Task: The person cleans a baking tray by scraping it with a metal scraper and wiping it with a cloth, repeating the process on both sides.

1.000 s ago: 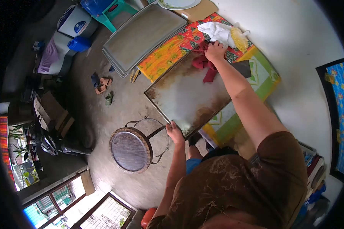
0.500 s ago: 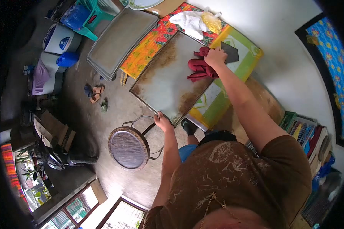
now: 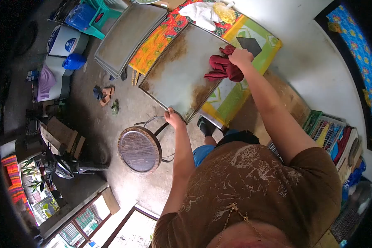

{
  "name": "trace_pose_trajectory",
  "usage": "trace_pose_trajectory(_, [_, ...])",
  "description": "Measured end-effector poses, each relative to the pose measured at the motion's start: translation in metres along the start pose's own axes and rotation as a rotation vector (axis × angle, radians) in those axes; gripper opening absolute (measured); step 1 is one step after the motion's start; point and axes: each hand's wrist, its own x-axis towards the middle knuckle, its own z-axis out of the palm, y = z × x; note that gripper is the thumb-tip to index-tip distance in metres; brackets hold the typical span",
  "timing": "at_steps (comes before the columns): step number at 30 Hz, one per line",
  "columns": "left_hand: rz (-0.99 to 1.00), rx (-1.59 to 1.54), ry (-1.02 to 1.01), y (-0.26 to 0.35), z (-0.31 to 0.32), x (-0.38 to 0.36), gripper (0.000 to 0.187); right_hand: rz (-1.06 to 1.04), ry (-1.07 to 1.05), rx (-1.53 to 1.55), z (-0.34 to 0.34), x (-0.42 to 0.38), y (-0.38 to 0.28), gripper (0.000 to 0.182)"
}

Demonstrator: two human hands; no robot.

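My left hand is closed on the near corner edge of a flat metal tray, which has brown stains along its sides. My right hand grips a bunched dark red cloth at the tray's right edge. Just beyond that hand a dark flat piece lies on the green and yellow table cover. A white cloth and a yellow bundle sit past the tray's far end.
Stacked trays stand at the upper left. A round wooden stool is below my left hand. Sandals lie on the floor. Crates stand at the right, a green chair at the top left.
The camera view has shifted slightly. My right hand and the red cloth have moved a little off the tray's right side, away from the dark piece. My left hand keeps its hold.
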Motion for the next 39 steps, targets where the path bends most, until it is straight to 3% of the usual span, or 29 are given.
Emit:
trace_pose_trajectory(6, [-0.02,0.025,-0.015,0.002,-0.001,0.004,0.015,-0.139,-0.086,0.064,0.022,-0.067,-0.025,0.033])
trace_pose_trajectory(10, [-0.042,0.033,-0.014,0.001,-0.003,0.007,0.017,-0.384,-0.149,0.04,0.057,-0.139,-0.064,0.027])
trace_pose_trajectory(13, [-0.144,-0.06,-0.143,-0.005,-0.013,0.018,0.018,-0.59,-0.229,0.114,0.083,-0.194,-0.089,0.043])
trace_pose_trajectory(14, [-0.166,-0.152,-0.299,-0.002,-0.018,0.015,0.022,-0.654,-0.296,0.16,0.083,-0.205,-0.093,0.045])
trace_pose_trajectory(15, [-0.251,-0.08,-0.292,0.002,-0.024,0.02,0.025,-0.616,-0.426,0.252,0.083,-0.208,-0.095,0.049])
trace_pose_trajectory(18, [-0.356,-0.066,-0.3,0.008,-0.037,0.023,0.032,-0.506,-0.442,0.415,0.037,-0.188,-0.077,0.051])
trace_pose_trajectory(19, [-0.317,0.026,-0.34,0.007,-0.055,0.026,0.042,-0.438,-0.39,0.472,0.019,-0.172,-0.065,0.054])
trace_pose_trajectory(22, [-0.567,0.128,-0.279,0.054,-0.06,-0.027,0.049,-0.337,-0.129,0.621,-0.019,-0.107,-0.016,0.052])
trace_pose_trajectory(24, [-0.599,0.107,-0.337,0.05,-0.069,-0.044,0.056,-0.397,-0.149,0.617,-0.012,-0.038,0.023,0.061])
trace_pose_trajectory(26, [-0.603,0.033,-0.423,0.058,-0.063,-0.067,0.058,-0.255,0.096,0.374,0.019,0.0,0.039,0.081])
trace_pose_trajectory(27, [-0.61,-0.037,-0.447,0.046,-0.068,-0.063,0.06,-0.26,0.028,0.381,0.047,0.013,0.041,0.097])
trace_pose_trajectory(30, [-0.524,-0.153,-0.541,0.029,-0.074,-0.053,0.065,-0.375,0.196,0.135,0.079,-0.072,0.013,0.107])
trace_pose_trajectory(32, [-0.58,0.043,-0.391,0.05,-0.061,-0.068,0.071,-0.421,0.152,0.101,0.099,-0.138,-0.021,0.093])
trace_pose_trajectory(33, [-0.606,0.141,-0.316,0.058,-0.056,-0.073,0.075,-0.506,0.265,0.057,0.116,-0.172,-0.035,0.071])
trace_pose_trajectory(35, [-0.638,0.073,-0.385,0.061,-0.058,-0.074,0.077,-0.747,0.272,0.237,0.145,-0.217,-0.062,0.033])
trace_pose_trajectory(36, [-0.654,0.036,-0.421,0.062,-0.06,-0.074,0.079,-0.924,0.138,0.219,0.147,-0.234,-0.068,0.032])
trace_pose_trajectory(37, [-0.671,-0.002,-0.458,0.063,-0.062,-0.072,0.08,-1.027,-0.174,0.403,0.135,-0.249,-0.071,0.039])
trace_pose_trajectory(38, [-0.577,-0.148,-0.648,0.025,-0.09,-0.04,0.079,-1.079,-0.535,0.676,0.157,-0.244,-0.089,0.048])
trace_pose_trajectory(39, [-0.557,-0.137,-0.565,0.03,-0.092,-0.046,0.079,-1.071,-0.534,0.748,0.157,-0.243,-0.098,0.051])
